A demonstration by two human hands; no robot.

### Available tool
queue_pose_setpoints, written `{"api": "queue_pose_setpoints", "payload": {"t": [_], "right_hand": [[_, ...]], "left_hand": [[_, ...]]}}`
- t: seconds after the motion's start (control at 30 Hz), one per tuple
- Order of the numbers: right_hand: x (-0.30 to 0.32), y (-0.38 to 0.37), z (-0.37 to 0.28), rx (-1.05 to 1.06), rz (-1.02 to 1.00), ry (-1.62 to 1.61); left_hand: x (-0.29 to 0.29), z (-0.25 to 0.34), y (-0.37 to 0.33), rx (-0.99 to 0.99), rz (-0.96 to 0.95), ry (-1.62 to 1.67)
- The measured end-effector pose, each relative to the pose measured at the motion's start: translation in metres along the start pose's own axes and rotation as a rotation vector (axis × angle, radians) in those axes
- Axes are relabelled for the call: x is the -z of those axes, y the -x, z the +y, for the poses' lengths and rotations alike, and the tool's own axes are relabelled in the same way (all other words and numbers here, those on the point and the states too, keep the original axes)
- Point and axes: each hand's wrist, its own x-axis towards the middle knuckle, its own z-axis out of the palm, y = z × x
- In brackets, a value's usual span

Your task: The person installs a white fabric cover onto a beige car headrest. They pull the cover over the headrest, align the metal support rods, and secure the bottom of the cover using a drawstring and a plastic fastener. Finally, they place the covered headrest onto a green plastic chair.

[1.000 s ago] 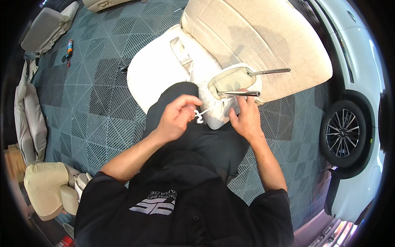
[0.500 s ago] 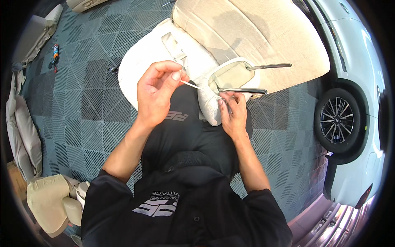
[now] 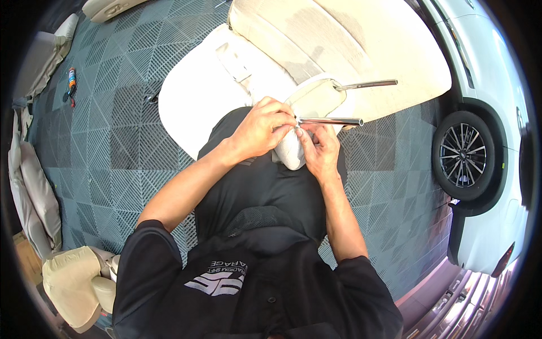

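Note:
A pale headrest (image 3: 323, 100) lies between my legs and the big beige car seat. Two shiny metal posts stick out of it to the right, the near post (image 3: 333, 121) and the far post (image 3: 367, 84). My left hand (image 3: 262, 129) is closed in a pinch at the foot of the near post; what its fingertips hold is hidden. From the right, my right hand (image 3: 322, 148) grips the headrest's edge below that post, its thumb on the light cover and its fingers partly out of sight behind the post.
The large beige car seat (image 3: 389, 51) with its white side panel (image 3: 195, 101) lies just ahead. At the right stands a light-coloured car with a black wheel (image 3: 463, 155). More seat parts (image 3: 70, 285) lie along the left, and an orange-blue tool (image 3: 71, 85) rests on the tiled floor.
My left hand has come down and to the right, from holding a thin white cord drawn out of the headrest to the foot of the near post. The right hand stays on the headrest.

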Motion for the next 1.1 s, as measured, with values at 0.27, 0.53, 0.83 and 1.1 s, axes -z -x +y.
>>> {"api": "queue_pose_setpoints", "payload": {"t": [0.27,0.53,0.83,1.1], "right_hand": [[0.008,-0.002,0.01,0.156,-0.096,0.041],[0.005,0.0,0.012,0.18,-0.138,0.072],[-0.004,0.019,-0.005,0.172,-0.182,0.278],[0.0,0.03,-0.009,0.151,-0.115,0.23]], "left_hand": [[0.009,-0.004,0.008,-0.205,-0.157,-0.265],[0.023,0.017,-0.01,-0.126,-0.456,-0.543],[0.017,0.006,0.01,-0.208,-0.435,-0.608],[0.0,0.017,0.007,-0.023,-0.597,-0.628]]}}
